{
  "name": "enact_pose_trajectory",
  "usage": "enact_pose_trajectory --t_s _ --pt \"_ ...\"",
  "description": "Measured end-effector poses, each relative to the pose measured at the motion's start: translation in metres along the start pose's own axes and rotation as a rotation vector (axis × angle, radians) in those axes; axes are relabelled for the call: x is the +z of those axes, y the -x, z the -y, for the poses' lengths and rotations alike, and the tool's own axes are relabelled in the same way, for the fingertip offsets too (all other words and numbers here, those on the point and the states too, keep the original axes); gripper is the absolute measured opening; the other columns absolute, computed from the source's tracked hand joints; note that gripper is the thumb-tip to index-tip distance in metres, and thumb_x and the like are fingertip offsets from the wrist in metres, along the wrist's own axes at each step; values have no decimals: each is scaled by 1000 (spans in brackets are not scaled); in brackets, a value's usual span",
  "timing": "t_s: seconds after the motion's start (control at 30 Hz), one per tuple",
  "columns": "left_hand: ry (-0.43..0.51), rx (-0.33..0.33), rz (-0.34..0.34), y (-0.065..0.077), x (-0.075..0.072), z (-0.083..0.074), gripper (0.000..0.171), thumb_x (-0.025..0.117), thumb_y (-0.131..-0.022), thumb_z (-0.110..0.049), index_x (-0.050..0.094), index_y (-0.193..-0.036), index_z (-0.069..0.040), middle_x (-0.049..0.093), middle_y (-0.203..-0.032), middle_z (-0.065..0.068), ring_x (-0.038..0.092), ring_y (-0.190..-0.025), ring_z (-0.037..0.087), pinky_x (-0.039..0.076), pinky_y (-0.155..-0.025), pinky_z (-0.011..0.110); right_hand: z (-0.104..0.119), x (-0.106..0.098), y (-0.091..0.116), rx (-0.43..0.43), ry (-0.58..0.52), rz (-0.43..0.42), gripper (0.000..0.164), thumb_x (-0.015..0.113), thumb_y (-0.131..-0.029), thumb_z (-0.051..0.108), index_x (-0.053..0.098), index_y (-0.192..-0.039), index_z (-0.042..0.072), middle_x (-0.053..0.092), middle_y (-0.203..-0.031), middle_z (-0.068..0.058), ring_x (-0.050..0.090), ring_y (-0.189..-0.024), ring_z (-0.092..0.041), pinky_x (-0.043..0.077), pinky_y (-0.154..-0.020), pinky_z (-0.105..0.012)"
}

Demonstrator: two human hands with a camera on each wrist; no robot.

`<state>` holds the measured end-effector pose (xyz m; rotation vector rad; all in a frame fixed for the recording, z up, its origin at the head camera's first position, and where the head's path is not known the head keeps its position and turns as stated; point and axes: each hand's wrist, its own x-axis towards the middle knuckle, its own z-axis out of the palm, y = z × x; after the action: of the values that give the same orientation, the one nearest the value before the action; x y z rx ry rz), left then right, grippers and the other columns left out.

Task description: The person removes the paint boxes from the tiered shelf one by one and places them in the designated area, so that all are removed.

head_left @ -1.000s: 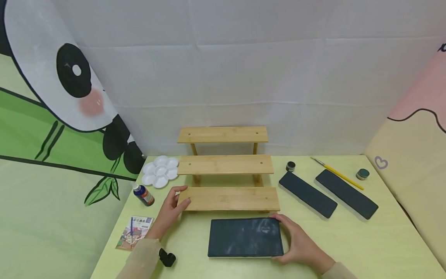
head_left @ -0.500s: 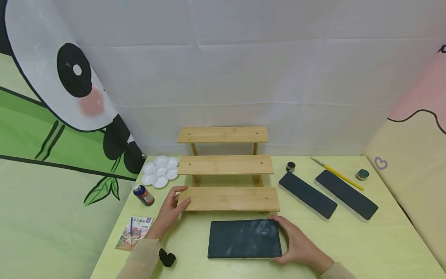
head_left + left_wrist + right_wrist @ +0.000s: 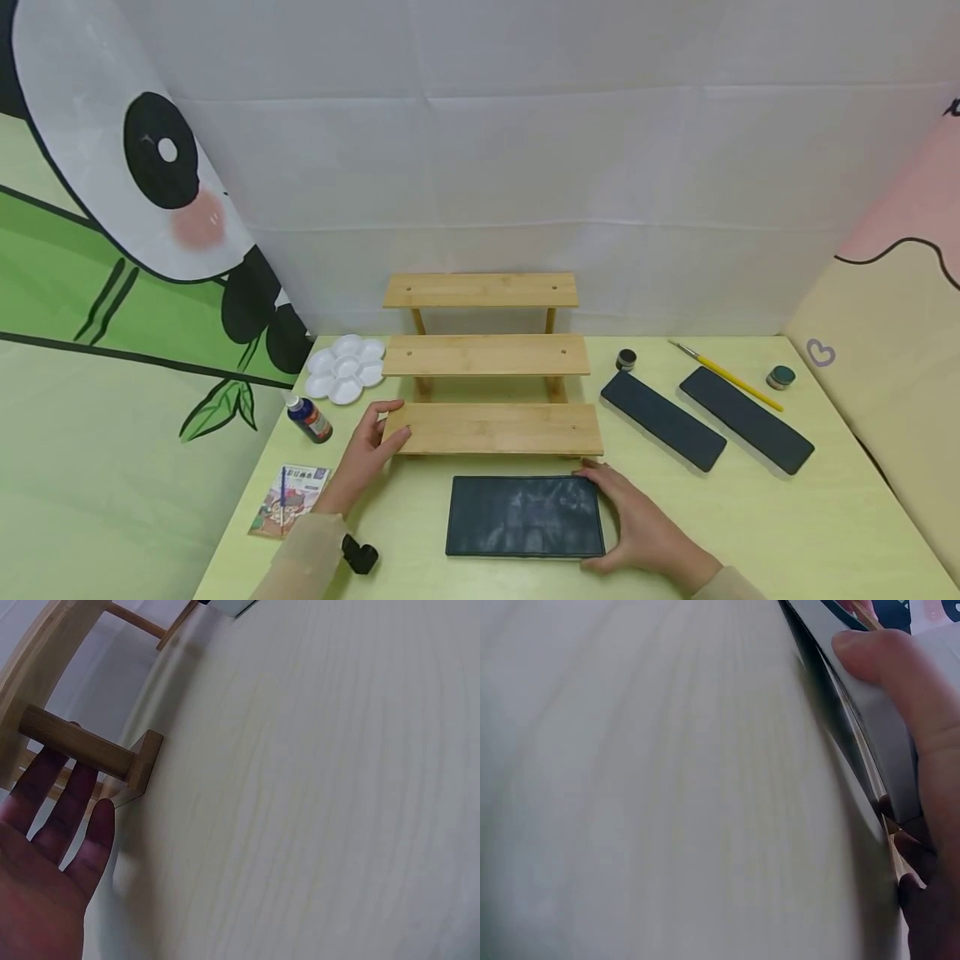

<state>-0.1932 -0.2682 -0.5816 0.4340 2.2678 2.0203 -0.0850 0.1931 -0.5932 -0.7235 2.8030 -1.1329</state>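
Note:
A three-tier wooden stand (image 3: pixel 487 356) stands at the back middle of the table. My left hand (image 3: pixel 367 454) holds the left end of its lowest shelf (image 3: pixel 495 429), thumb on top. In the left wrist view, fingers (image 3: pixel 71 799) of that hand reach under the shelf beside a wooden leg (image 3: pixel 79 742). In front of the stand lies a dark rectangular box (image 3: pixel 525 517) with a glossy top. My right hand (image 3: pixel 633 521) grips its right end, the thumb at the near corner and fingers at the far one. The right wrist view shows the thumb on the box's pale side (image 3: pixel 877 727).
Two dark narrow boards (image 3: pixel 663 419) lie right of the stand, near a yellow-handled brush (image 3: pixel 731 379) and two small jars (image 3: pixel 626 359). On the left are a white flower-shaped palette (image 3: pixel 345 369), a blue bottle (image 3: pixel 309 419) and a booklet (image 3: pixel 291 498) with a thin pen-like stick.
The dark box has shifted slightly left and towards me with my right hand, and its far edge has levelled. My left hand and the stand stay put.

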Motion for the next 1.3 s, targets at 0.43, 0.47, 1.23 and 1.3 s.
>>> enact_pose_trajectory --t_s 0.43,0.47,1.23,1.3 --pt "3 -17 -7 0 1 -1 52 67 -104 -10 43 -149 -3 66 -125 26 70 -103 19 58 -82 31 -2 0 -3 -24 54 23 122 93 -57 73 47 -153 13 39 -164 -6 33 -151 -37 40 -109 -61" --pt "0 -17 -8 0 1 -1 52 67 -104 -10 42 -149 -2 65 -125 26 70 -103 19 58 -82 31 -2 0 -3 -27 52 25 123 93 -57 73 47 -154 13 39 -164 -5 33 -151 -37 40 -109 -61" --pt "-390 -28 -26 -8 -16 -24 45 75 -100 -28 61 -140 -13 61 -141 5 58 -121 30 49 -96 45 -8 -30 1 -62 -26 81 101 90 -77 56 44 -160 20 43 -161 3 42 -147 -25 41 -113 -44" --pt "-456 -22 -32 -8 -21 -31 41 73 -101 -29 63 -138 -13 64 -136 4 61 -115 27 51 -92 39 -11 -40 2 -97 -23 43 75 85 -88 44 55 -152 18 54 -152 5 50 -140 -21 43 -110 -38"
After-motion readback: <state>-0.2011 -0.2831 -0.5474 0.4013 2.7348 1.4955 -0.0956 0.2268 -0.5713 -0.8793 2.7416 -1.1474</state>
